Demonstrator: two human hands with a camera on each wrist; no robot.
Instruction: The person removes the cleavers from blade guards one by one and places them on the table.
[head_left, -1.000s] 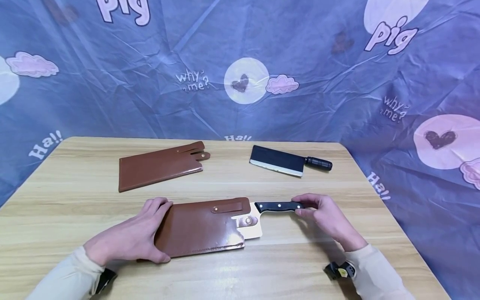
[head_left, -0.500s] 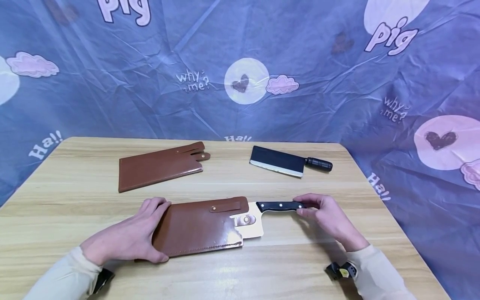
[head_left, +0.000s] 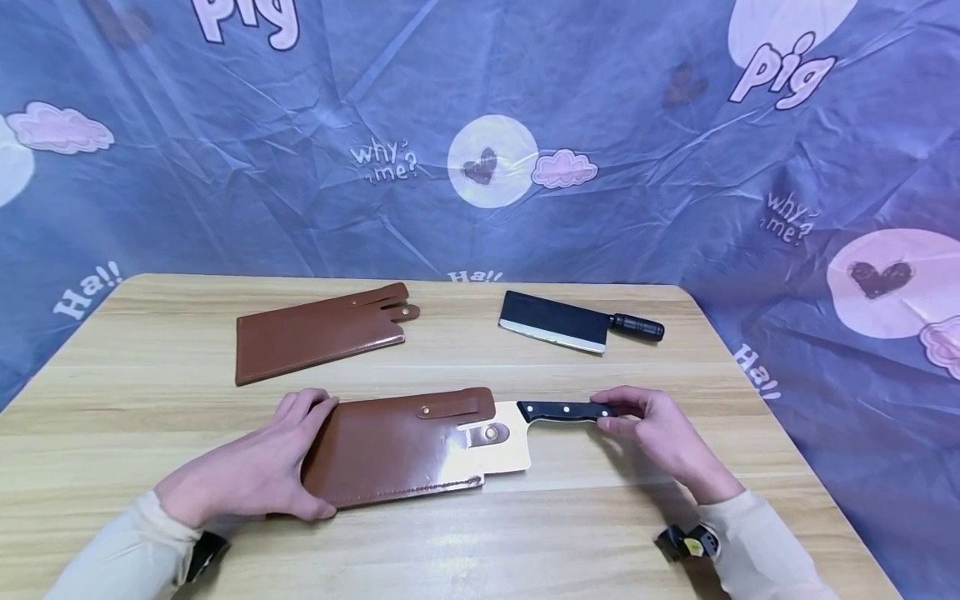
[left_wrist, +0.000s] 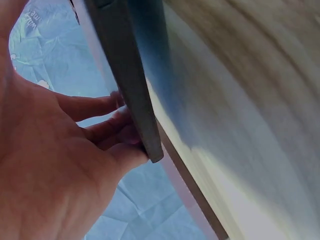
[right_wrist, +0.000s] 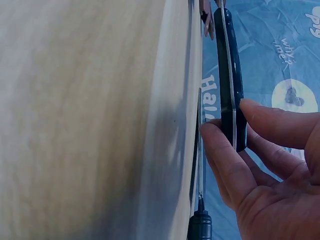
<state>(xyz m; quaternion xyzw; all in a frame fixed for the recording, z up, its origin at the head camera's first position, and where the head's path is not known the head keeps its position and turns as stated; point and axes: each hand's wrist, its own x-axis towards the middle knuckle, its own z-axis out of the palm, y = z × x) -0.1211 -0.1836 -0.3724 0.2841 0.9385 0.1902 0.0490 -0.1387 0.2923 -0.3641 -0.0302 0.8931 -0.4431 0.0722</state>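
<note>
Knife (head_left: pixel 525 425) lies on the surface (head_left: pixel 150 350), mostly inside the sheath (head_left: pixel 390 446). Right hand (head_left: pixel 660 433) pinches its handle (head_left: pixel 564 411); left hand (head_left: pixel 255 467) grips the sheath's end. Since earlier, more blade shows; the sheath has shifted left.

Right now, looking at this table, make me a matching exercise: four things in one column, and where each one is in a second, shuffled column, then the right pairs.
Things:
1. Empty brown sheath
2. Black-bladed cleaver
3. Left hand
4. Right hand

Places:
A. Pinching the black riveted handle
B. Far right of the table, bare
C. Gripping the near sheath at its closed end
D. Far left of the table

Pairs: 1-D, 2-B, 3-C, 4-A
</note>
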